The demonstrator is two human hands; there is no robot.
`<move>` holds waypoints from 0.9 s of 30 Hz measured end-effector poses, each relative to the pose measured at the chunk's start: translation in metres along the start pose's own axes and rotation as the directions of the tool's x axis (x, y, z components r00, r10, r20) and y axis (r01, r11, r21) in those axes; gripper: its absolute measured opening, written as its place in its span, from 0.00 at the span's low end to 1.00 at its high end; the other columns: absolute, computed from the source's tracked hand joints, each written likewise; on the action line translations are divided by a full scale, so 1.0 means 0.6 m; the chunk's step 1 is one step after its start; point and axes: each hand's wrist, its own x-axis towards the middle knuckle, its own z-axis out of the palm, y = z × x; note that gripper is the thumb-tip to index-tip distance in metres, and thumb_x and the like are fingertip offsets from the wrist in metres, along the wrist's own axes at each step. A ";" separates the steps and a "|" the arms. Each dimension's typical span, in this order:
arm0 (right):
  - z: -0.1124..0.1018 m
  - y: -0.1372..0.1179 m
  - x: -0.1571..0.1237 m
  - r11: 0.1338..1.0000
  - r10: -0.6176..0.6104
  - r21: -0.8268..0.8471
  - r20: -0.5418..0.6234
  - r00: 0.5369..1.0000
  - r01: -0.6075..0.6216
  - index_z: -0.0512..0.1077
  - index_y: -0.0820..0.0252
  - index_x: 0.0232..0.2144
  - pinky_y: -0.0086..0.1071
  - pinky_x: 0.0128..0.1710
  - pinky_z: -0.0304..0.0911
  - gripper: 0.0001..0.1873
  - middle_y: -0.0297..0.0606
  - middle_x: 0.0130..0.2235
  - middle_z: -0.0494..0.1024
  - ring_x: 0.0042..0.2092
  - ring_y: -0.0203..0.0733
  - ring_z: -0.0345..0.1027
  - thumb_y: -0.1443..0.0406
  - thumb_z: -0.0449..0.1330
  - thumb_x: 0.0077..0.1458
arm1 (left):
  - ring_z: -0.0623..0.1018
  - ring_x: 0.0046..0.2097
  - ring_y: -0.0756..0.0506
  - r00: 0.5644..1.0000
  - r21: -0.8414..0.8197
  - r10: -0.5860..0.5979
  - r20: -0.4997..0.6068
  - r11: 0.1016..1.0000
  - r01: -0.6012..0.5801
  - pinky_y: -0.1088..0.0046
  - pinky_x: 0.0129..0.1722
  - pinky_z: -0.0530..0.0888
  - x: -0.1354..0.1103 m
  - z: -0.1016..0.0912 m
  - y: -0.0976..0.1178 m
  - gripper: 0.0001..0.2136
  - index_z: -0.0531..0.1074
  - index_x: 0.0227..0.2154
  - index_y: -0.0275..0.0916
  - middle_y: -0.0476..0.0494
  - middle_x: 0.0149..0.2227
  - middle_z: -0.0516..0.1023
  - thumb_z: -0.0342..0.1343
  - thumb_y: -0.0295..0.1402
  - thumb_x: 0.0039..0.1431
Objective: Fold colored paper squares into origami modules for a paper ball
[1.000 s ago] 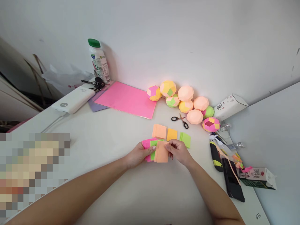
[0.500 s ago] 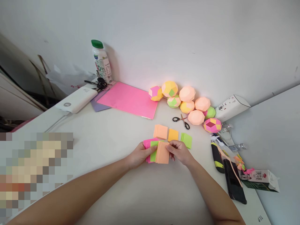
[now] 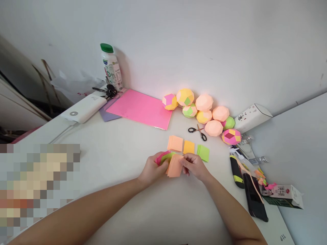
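Note:
My left hand (image 3: pixel 152 169) is closed around a fanned bundle of small paper squares, with pink paper (image 3: pixel 162 157) and green paper (image 3: pixel 169 156) showing at its top. Peach paper squares (image 3: pixel 175 166) face me in front of these, their right edge pinched by my right hand (image 3: pixel 193 164). The left thumb presses at the peach squares' left side. Just beyond my hands lie a peach paper stack (image 3: pixel 175 143), an orange paper stack (image 3: pixel 189 147) and a green paper stack (image 3: pixel 203 153) on the white table (image 3: pixel 122 146). How the held papers overlap is partly hidden by my fingers.
Behind the stacks are open scissors (image 3: pixel 197 131) and several paper balls (image 3: pixel 214 128) against the wall. A pink sheet (image 3: pixel 140 108), white power bank (image 3: pixel 84 109), keys (image 3: pixel 110 91) and bottle (image 3: pixel 111 68) stand left. On the right are a cutter (image 3: pixel 237 172), phone (image 3: pixel 255 197) and carton (image 3: pixel 283 195).
My left hand has turned, so the pink and green papers now bend and show mostly their edges. The peach squares tilt and fan out a little. The table items stay put.

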 end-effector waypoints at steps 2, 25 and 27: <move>0.006 0.001 -0.001 1.000 -0.002 0.006 -0.015 1.000 0.002 0.65 0.60 0.24 0.24 0.15 0.57 0.19 0.27 0.16 0.69 0.16 0.31 0.60 0.51 0.62 0.49 | 0.73 0.30 0.47 0.994 0.101 0.064 -0.086 0.993 -0.055 0.74 0.29 0.70 -0.003 0.001 -0.002 0.06 0.74 0.32 0.41 0.50 0.27 0.75 0.55 0.33 0.51; -0.022 -0.053 -0.021 0.990 -0.099 -0.119 -0.185 0.978 0.078 0.65 0.60 0.24 0.25 0.14 0.54 0.20 0.28 0.17 0.68 0.17 0.32 0.60 0.50 0.65 0.44 | 0.75 0.36 0.45 0.987 -0.292 -0.139 -0.077 0.950 0.111 0.71 0.30 0.74 0.012 -0.001 -0.004 0.17 0.70 0.43 0.40 0.47 0.33 0.73 0.57 0.31 0.47; -0.035 -0.074 -0.023 0.982 -0.096 -0.177 -0.168 0.981 0.066 0.65 0.60 0.24 0.24 0.14 0.52 0.19 0.27 0.16 0.67 0.17 0.31 0.60 0.51 0.64 0.45 | 0.76 0.37 0.45 0.980 -0.334 -0.165 -0.114 0.935 0.118 0.70 0.31 0.75 0.013 -0.001 0.000 0.19 0.69 0.45 0.41 0.47 0.34 0.74 0.57 0.31 0.47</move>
